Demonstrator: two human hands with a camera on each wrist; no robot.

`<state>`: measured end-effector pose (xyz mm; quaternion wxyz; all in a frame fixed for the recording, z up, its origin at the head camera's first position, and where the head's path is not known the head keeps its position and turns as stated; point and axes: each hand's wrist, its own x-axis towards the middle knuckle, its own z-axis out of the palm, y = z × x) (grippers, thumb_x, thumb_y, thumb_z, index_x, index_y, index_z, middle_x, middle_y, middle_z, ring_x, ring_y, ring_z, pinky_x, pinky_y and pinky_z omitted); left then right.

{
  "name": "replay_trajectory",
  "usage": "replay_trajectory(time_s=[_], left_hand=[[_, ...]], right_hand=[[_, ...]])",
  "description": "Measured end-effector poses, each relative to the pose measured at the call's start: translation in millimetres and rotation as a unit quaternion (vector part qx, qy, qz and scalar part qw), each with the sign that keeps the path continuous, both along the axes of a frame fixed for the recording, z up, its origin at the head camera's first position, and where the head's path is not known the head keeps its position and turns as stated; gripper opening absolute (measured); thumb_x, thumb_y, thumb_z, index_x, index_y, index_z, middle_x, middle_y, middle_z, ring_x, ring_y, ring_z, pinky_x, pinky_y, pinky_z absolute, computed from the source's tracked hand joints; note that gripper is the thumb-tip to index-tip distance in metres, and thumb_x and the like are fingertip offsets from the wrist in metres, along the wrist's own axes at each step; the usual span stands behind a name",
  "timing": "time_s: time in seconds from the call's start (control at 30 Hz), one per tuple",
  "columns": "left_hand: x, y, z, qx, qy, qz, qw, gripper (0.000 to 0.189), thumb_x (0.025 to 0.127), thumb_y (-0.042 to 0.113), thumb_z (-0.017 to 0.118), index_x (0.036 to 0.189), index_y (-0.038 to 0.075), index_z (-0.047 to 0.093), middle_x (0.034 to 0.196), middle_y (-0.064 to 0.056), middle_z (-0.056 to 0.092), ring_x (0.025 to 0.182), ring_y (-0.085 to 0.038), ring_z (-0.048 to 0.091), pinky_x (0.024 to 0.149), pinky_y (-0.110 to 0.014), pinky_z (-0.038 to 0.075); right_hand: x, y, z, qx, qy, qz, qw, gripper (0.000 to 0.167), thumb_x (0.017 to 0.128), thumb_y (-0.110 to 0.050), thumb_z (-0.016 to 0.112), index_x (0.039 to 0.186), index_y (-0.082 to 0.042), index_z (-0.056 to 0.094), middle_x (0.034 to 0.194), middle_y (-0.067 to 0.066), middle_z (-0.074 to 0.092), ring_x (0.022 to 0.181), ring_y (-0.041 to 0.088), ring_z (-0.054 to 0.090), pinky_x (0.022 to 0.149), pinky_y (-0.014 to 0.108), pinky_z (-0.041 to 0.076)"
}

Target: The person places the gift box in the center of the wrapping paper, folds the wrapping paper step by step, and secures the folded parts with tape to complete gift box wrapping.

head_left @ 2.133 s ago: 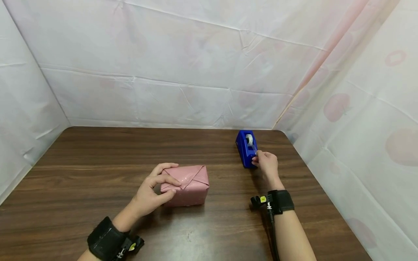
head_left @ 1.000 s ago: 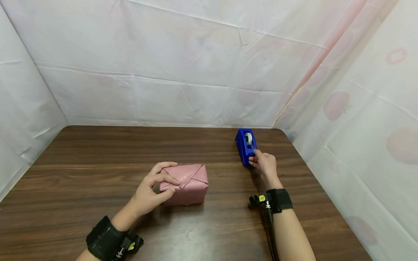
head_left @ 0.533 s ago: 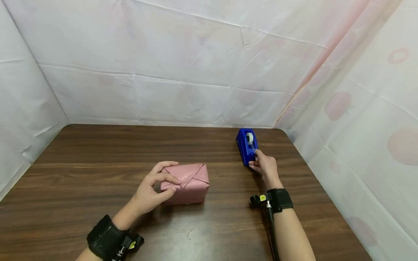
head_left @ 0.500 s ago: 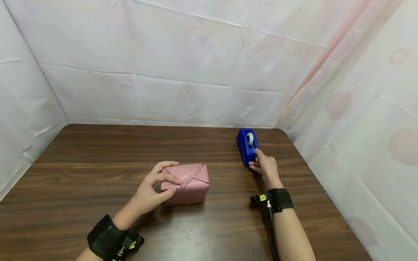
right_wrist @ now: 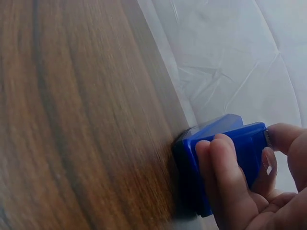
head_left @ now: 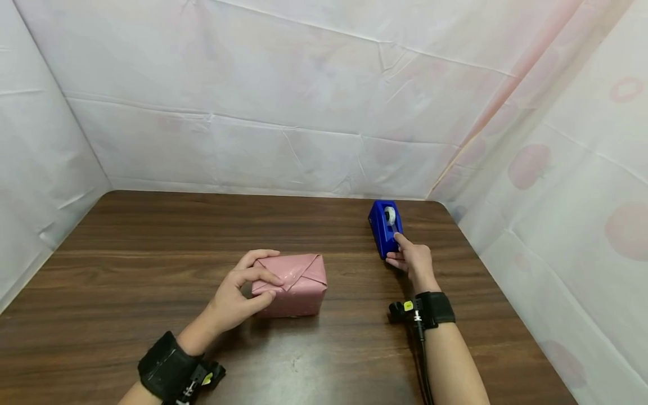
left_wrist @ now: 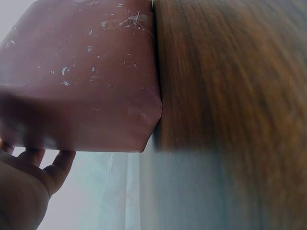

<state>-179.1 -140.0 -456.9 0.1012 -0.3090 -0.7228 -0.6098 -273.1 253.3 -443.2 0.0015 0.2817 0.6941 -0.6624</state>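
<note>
A box wrapped in shiny pink paper (head_left: 298, 298), with folded flaps on its top, sits on the wooden table. My left hand (head_left: 230, 301) holds its left end, the thumb at the front and the index finger on top. In the left wrist view, fingertips touch an edge of the wrapped box (left_wrist: 81, 105). At the back right stands a blue tape dispenser (head_left: 381, 229) with a roll of clear tape (head_left: 390, 216). My right hand (head_left: 417, 261) is at its front end, pinching the tape's end by the serrated cutter; other fingers press the dispenser (right_wrist: 249, 148). The tape's end is mostly hidden.
The brown wooden table (head_left: 167, 242) ends at white cloth walls (head_left: 283, 152) at the back and sides. A black strap with a camera (head_left: 169, 368) is on each wrist, and a cable (head_left: 420, 354) runs along the right forearm.
The right hand's finger has shifted slightly along the tape at the dispenser's front end, and the lower fingers have spread against the dispenser. The left hand and wrapped box stay in place.
</note>
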Motion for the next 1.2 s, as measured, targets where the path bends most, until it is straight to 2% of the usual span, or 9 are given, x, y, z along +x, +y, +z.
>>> replay_trajectory(time_s=[0.1, 0.17, 0.33, 0.47, 0.67, 0.83, 0.93, 1.1, 1.2], left_hand=[[-0.5, 0.0, -1.0, -0.001, -0.002, -0.001, 1.0000, 0.031, 0.077, -0.005, 0.073, 0.093, 0.021, 0.073, 0.136, -0.011, 0.049, 0.122, -0.016, 0.048, 0.098, -0.023, 0.035], [-0.7, 0.3, -1.9, -0.001, 0.000, -0.001, 1.0000, 0.031, 0.076, -0.005, 0.073, 0.093, 0.021, 0.073, 0.136, -0.010, 0.049, 0.122, -0.016, 0.048, 0.097, -0.023, 0.035], [-1.5, 1.1, -3.4, 0.001, 0.006, -0.001, 1.0000, 0.033, 0.076, -0.005, 0.073, 0.094, 0.022, 0.073, 0.137, -0.008, 0.049, 0.119, -0.017, 0.050, 0.096, -0.023, 0.036], [-2.0, 1.6, -4.2, 0.003, 0.005, -0.004, 1.0000, 0.033, 0.075, -0.006, 0.072, 0.094, 0.022, 0.073, 0.137, -0.010, 0.048, 0.119, -0.017, 0.050, 0.095, -0.023, 0.036], [-1.3, 2.2, -3.0, 0.001, 0.001, -0.003, 1.0000, 0.033, 0.075, -0.005, 0.073, 0.094, 0.022, 0.073, 0.138, -0.009, 0.048, 0.123, -0.018, 0.048, 0.096, -0.023, 0.036], [-2.0, 3.3, -0.6, 0.003, -0.003, -0.002, 1.0000, 0.033, 0.075, -0.006, 0.072, 0.094, 0.022, 0.073, 0.138, -0.008, 0.048, 0.123, -0.017, 0.048, 0.095, -0.023, 0.037], [-3.2, 4.3, -0.1, 0.001, -0.005, -0.005, 1.0000, 0.033, 0.075, -0.005, 0.073, 0.094, 0.022, 0.073, 0.137, -0.009, 0.048, 0.123, -0.017, 0.048, 0.096, -0.022, 0.036], [-4.0, 5.0, 0.0, 0.001, -0.009, -0.011, 0.9999, 0.032, 0.076, -0.005, 0.072, 0.094, 0.021, 0.074, 0.137, -0.013, 0.048, 0.124, -0.016, 0.047, 0.095, -0.024, 0.037], [-3.8, 3.7, -0.4, 0.000, -0.013, -0.008, 0.9999, 0.032, 0.076, -0.005, 0.072, 0.094, 0.022, 0.074, 0.138, -0.010, 0.048, 0.124, -0.016, 0.047, 0.094, -0.024, 0.038]], right_hand=[[1.2, 1, 0.9, -0.009, -0.011, 0.008, 0.9999, 0.040, 0.090, -0.038, 0.065, 0.079, -0.004, 0.048, 0.069, 0.011, 0.067, 0.061, 0.019, 0.070, 0.065, 0.033, 0.058], [3.2, 3, 2.3, -0.003, -0.026, 0.028, 0.9993, 0.043, 0.090, -0.042, 0.064, 0.089, -0.002, 0.050, 0.074, 0.012, 0.068, 0.063, 0.019, 0.071, 0.066, 0.033, 0.058], [9.7, 11, 6.8, 0.061, -0.061, 0.111, 0.9901, 0.060, 0.093, -0.050, 0.054, 0.122, 0.003, 0.050, 0.098, 0.014, 0.069, 0.075, 0.017, 0.070, 0.070, 0.032, 0.057], [11.7, 17, 8.8, 0.097, -0.071, 0.152, 0.9810, 0.064, 0.096, -0.049, 0.050, 0.132, 0.004, 0.047, 0.106, 0.012, 0.067, 0.081, 0.014, 0.068, 0.073, 0.031, 0.055], [11.1, 13, 4.9, 0.139, -0.066, 0.140, 0.9782, 0.055, 0.098, -0.045, 0.048, 0.125, 0.002, 0.054, 0.105, 0.009, 0.065, 0.085, 0.015, 0.062, 0.070, 0.027, 0.052], [10.7, 10, -2.4, 0.153, -0.048, 0.109, 0.9810, 0.047, 0.099, -0.044, 0.045, 0.112, 0.000, 0.055, 0.108, 0.011, 0.062, 0.096, 0.021, 0.061, 0.068, 0.027, 0.052], [12.0, 10, -4.3, 0.150, -0.040, 0.099, 0.9830, 0.045, 0.100, -0.043, 0.044, 0.110, -0.001, 0.054, 0.110, 0.012, 0.060, 0.100, 0.024, 0.060, 0.068, 0.026, 0.051], [16.6, 10, -3.4, 0.151, -0.026, 0.094, 0.9838, 0.043, 0.099, -0.045, 0.045, 0.104, -0.003, 0.055, 0.103, 0.009, 0.061, 0.093, 0.020, 0.062, 0.065, 0.026, 0.051], [18.5, 8, -2.4, 0.152, -0.018, 0.097, 0.9834, 0.043, 0.099, -0.046, 0.046, 0.100, -0.004, 0.054, 0.097, 0.007, 0.060, 0.087, 0.017, 0.062, 0.064, 0.026, 0.050]])
